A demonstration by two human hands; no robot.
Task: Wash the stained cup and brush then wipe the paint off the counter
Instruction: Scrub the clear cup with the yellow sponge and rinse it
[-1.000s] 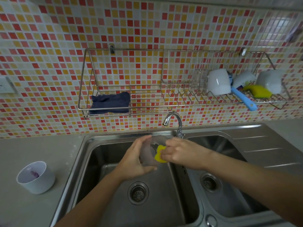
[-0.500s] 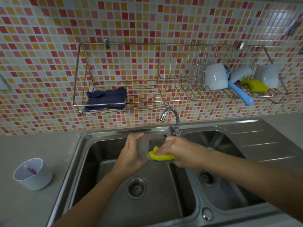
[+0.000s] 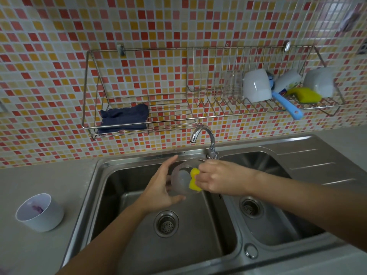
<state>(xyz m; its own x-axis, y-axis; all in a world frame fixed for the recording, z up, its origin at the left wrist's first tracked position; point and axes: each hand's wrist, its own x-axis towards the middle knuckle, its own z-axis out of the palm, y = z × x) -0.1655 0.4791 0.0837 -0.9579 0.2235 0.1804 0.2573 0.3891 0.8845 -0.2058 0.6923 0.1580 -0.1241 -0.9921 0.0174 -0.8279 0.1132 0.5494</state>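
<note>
Over the left sink basin (image 3: pixel 139 245), my left hand (image 3: pixel 160 189) holds a translucent cup (image 3: pixel 181 178) on its side, mouth turned to the right. My right hand (image 3: pixel 216 178) grips a yellow sponge (image 3: pixel 193 178) pressed against the cup's rim and inside. A white cup (image 3: pixel 40 212) with a purple paint stain inside stands on the counter at the left. No brush for painting is visible.
The faucet (image 3: pixel 206 139) rises just behind my hands. A wall rack (image 3: pixel 168 120) holds a dark blue cloth (image 3: pixel 124 119), white cups (image 3: pixel 257 86), a blue-handled brush (image 3: pixel 288 107) and another yellow sponge (image 3: pixel 304 95). The right basin (image 3: pixel 278 225) lies beside the left one.
The cup has turned in my left hand so its mouth faces more to the right, and the sponge has shifted from the cup's underside to its rim. Both hands stayed above the left basin.
</note>
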